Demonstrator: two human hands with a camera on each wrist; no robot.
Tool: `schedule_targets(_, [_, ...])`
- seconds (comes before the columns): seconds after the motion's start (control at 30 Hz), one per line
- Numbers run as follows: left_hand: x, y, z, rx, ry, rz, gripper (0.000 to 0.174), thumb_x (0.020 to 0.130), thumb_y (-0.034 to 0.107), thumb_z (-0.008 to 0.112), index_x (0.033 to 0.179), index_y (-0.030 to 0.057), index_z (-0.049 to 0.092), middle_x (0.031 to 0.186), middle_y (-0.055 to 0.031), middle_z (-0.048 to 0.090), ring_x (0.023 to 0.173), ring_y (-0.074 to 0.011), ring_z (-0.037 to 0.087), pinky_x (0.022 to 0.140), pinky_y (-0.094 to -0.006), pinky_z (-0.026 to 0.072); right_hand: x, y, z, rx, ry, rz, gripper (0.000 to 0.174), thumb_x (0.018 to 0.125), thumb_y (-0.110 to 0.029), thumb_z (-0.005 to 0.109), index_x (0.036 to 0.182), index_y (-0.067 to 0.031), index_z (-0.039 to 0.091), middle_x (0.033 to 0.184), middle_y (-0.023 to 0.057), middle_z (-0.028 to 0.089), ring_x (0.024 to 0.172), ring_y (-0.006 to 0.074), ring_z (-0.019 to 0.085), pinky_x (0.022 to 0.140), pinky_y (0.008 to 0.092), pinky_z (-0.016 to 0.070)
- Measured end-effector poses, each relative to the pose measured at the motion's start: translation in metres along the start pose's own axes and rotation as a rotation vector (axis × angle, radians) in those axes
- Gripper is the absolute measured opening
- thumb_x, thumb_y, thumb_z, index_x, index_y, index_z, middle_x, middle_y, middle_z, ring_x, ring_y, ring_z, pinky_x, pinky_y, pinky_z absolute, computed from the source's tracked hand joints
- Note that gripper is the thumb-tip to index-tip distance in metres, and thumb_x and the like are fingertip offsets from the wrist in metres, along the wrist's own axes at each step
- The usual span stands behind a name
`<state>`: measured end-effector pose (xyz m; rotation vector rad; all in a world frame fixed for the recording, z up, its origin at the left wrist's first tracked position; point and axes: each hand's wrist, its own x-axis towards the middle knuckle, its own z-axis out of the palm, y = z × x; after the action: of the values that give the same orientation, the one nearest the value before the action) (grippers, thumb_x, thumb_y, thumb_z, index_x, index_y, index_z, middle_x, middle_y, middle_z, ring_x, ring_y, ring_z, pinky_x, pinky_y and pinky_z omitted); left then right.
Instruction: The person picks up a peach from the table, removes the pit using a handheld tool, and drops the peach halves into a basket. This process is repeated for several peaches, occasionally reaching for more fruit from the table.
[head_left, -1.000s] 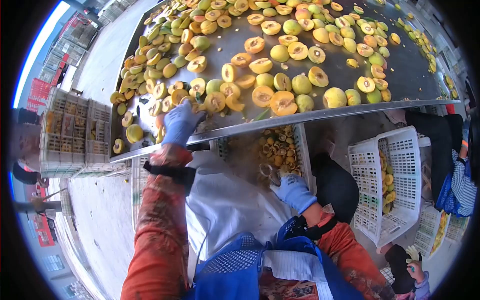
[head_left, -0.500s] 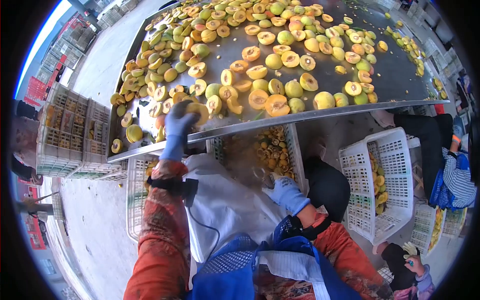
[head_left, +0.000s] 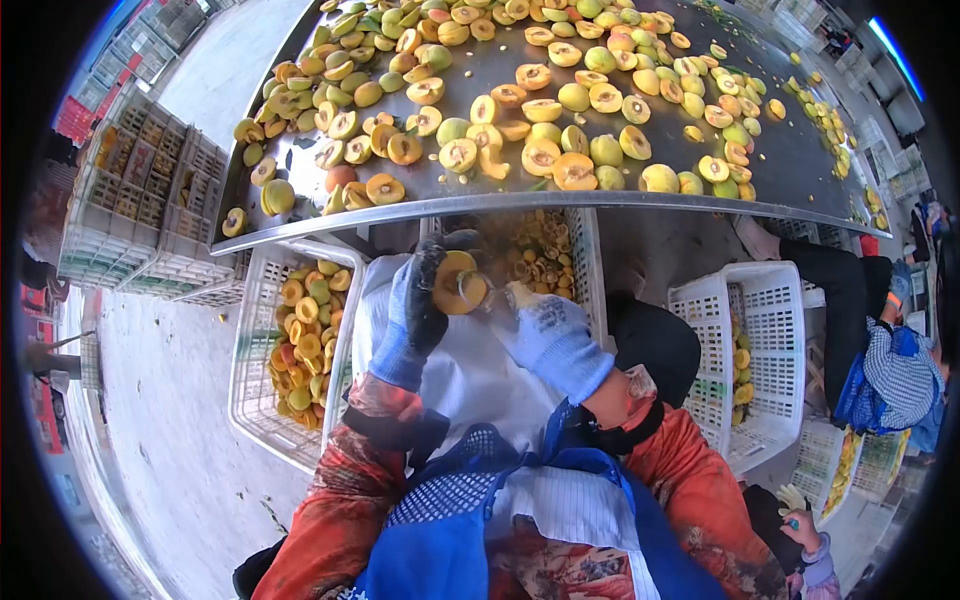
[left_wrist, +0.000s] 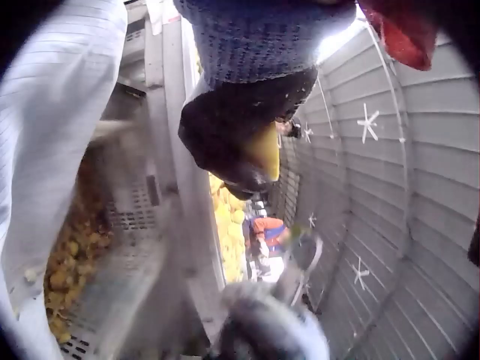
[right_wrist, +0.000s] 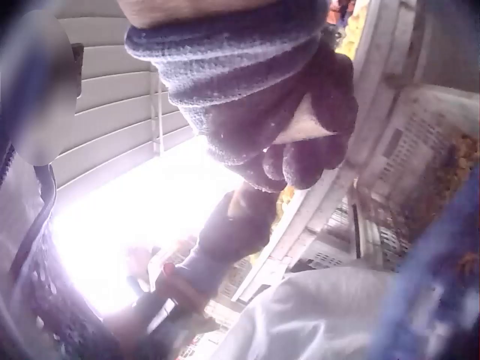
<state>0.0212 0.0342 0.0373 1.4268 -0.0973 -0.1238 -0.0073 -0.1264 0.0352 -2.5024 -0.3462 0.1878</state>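
My gloved left hand [head_left: 412, 318] holds a halved yellow peach [head_left: 456, 284] over my lap, its cut face toward my right hand. In the left wrist view a yellow part of the peach half [left_wrist: 265, 154] shows beside the dark, stained glove fingers. My gloved right hand [head_left: 558, 342] grips a pitting tool whose metal loop [left_wrist: 309, 253] is thin and curved. In the head view the loop overlaps the peach's right edge. The tool's pale handle [right_wrist: 306, 127] shows between the curled right fingers; the rest of it is hidden in the glove.
A metal table [head_left: 500, 80] strewn with peach halves stands in front. A crate of peach halves [head_left: 348, 330] sits at left, and a crate of pieces [head_left: 590, 262] lies under the table edge. Another white crate [head_left: 790, 370] stands right, near a seated person [head_left: 895, 365].
My left hand has lifted a peach half off the table and brought it back over my lap to the right hand. The right hand has moved slightly up and left with its tool.
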Motion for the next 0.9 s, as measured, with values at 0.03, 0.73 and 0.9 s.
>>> schedule_targets(0.03, [-0.003,0.002,0.003,0.122,-0.008,0.069,0.039,0.09,0.028,0.035,0.106,-0.0028,0.051,0.099,-0.0092,0.057,0.086,-0.0164,0.054,0.079,-0.0286,0.0424,0.0,-0.002,0.001,-0.016,-0.039,0.013,0.032,0.071,-0.03,0.059,0.09,-0.0056,0.052,0.068,0.0161,0.059,0.066,0.0321,0.059,0.058,0.0408,0.0457])
schedule_targets(0.73, [-0.023,-0.034,0.024,0.198,0.176,0.07,0.028,0.085,0.02,0.045,0.097,-0.0022,0.057,0.091,-0.0066,0.061,0.078,-0.0101,0.052,0.072,-0.0216,0.0406,-0.021,0.011,0.039,0.129,-0.129,0.149,0.036,0.071,-0.03,0.061,0.093,-0.0029,0.054,0.079,0.0197,0.059,0.076,0.0348,0.058,0.068,0.0401,0.0455])
schedule_targets(0.9, [-0.024,-0.027,0.035,0.066,0.191,0.021,0.027,0.085,0.018,0.046,0.099,-0.0023,0.057,0.091,-0.0057,0.061,0.076,-0.0073,0.05,0.07,-0.0194,0.0393,-0.032,0.001,0.03,0.473,-0.274,0.277,0.029,0.071,-0.026,0.059,0.088,-0.0024,0.055,0.071,0.017,0.059,0.068,0.0289,0.059,0.064,0.0372,0.0459])
